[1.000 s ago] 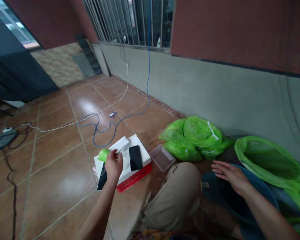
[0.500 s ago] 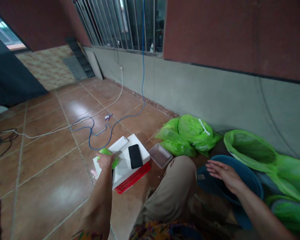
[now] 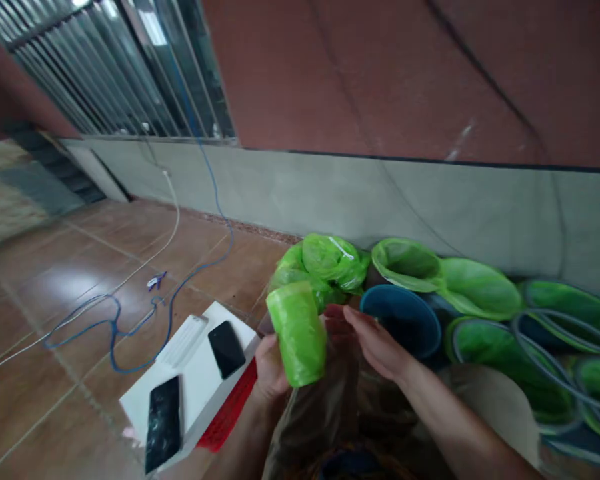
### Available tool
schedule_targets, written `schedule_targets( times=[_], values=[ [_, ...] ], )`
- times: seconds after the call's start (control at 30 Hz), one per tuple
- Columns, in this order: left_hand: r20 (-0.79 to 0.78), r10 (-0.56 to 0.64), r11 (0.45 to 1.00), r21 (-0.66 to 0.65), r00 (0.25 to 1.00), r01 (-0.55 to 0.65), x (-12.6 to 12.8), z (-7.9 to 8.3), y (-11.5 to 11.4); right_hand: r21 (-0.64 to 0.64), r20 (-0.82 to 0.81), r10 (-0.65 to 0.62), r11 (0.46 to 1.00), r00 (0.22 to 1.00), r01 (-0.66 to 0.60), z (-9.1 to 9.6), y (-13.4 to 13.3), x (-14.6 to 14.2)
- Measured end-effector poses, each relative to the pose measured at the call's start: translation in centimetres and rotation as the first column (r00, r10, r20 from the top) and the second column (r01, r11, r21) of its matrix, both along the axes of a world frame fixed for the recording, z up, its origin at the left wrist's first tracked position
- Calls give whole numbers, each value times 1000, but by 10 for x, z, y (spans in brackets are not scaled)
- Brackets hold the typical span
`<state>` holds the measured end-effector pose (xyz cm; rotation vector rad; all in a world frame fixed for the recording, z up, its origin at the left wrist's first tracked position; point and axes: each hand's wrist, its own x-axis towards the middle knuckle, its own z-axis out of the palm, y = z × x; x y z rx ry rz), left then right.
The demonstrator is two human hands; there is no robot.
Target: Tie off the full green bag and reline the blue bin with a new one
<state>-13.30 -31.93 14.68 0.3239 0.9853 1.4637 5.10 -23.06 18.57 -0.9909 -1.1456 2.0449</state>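
My left hand (image 3: 273, 370) is closed round a roll of bright green plastic bags (image 3: 299, 333), tilted in front of my knees. Just right of the roll, my right hand (image 3: 367, 333) is open, its fingers stretched towards the roll and slightly blurred; I cannot tell whether they touch it. Behind my right hand stands an empty-looking blue bin (image 3: 427, 330). Left of my hands is a white box (image 3: 200, 383) with a black phone (image 3: 227, 349), a second dark phone (image 3: 156, 433) and a white slab-like device (image 3: 183, 340) on top.
A red basket (image 3: 230, 417) is under the white box. Filled green bags (image 3: 335, 263) lean by the wall. Several bins lined with green bags (image 3: 480, 287) stand to the right. A blue cable (image 3: 114, 340) and a white cable (image 3: 155, 253) trail across the tiled floor.
My left hand has lifted the green roll off the white box and brought it right, in front of me. My right hand has moved left towards it. The view has swung to the right.
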Motion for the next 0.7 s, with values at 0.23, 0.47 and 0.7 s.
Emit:
schedule_targets(
  times=[0.23, 0.47, 0.7],
  values=[
    [241, -371, 923, 204, 897, 327, 107, -10, 63, 145, -87, -415, 894, 906, 423, 9, 11, 64],
    [116, -419, 898, 201, 901, 392, 173, -30, 78, 350, -78, -640, 701, 765, 622, 22, 7, 111],
    [280, -409, 908, 219, 869, 357, 176, -19, 85, 330, -117, -678, 663, 726, 672, 41, -9, 138]
  ],
)
